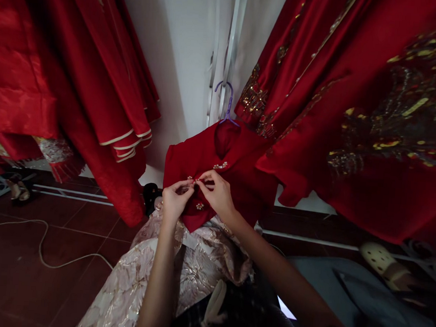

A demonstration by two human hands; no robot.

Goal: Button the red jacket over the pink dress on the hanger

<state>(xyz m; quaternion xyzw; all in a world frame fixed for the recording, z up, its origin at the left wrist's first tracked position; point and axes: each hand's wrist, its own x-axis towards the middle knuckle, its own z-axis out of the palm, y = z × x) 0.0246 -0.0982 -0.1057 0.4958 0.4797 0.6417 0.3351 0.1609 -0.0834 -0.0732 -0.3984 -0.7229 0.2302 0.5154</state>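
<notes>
A short red jacket (pixel 237 150) is on a purple hanger (pixel 229 102) in front of me. Along its front are jewelled fastenings, among them one near the collar (pixel 221 165) and a flower-shaped one lower down (pixel 200 206). My left hand (pixel 175 200) is closed in a pinch at the jacket's front opening. From the other side, my right hand (pixel 218 193) pinches the same spot, its fingertips almost meeting the left ones. Between them is a small fastening, mostly hidden by the fingers. Beneath the jacket lies a shiny pale floral cloth (pixel 135 277).
Red garments with white piping (pixel 119 126) hang on the left. Sequinned red garments (pixel 384 130) hang on the right. A pale cable (pixel 44 241) runs over the tiled floor (pixel 12 268). At right are a cream clog (pixel 377 257) and a low rail (pixel 309 239).
</notes>
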